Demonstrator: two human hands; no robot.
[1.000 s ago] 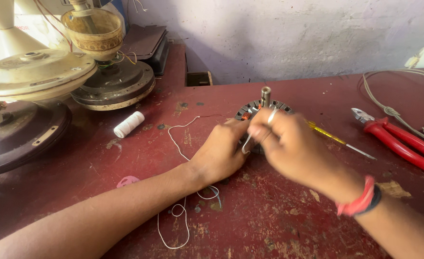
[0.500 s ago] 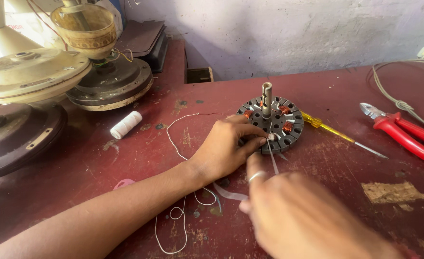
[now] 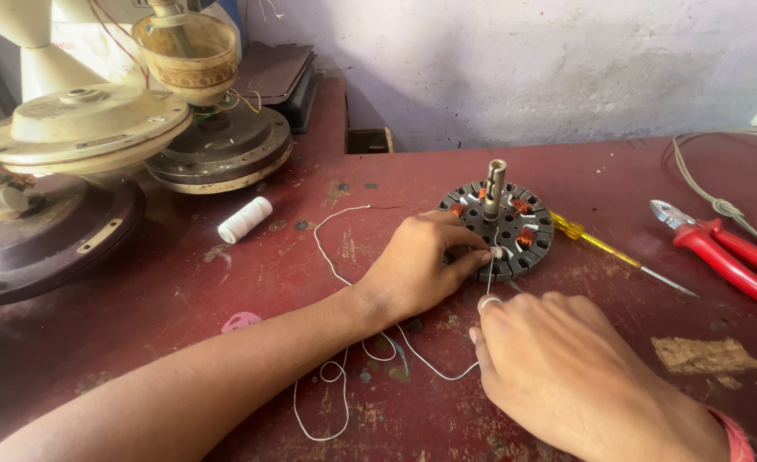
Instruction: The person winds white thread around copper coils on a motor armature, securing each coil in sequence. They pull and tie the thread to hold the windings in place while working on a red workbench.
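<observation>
Your left hand (image 3: 417,269) lies palm down on the red tabletop (image 3: 567,154), forearm stretched in from the lower left, its fingers curled and the fingertips pressed to the near rim of the round motor stator (image 3: 498,229), which sits at mid-table with its shaft upright. Your right hand (image 3: 558,368) is closed just in front, knuckles up, pinching the white thread (image 3: 331,257) taut up to the stator. Red pliers (image 3: 729,252) lie well apart on the right.
</observation>
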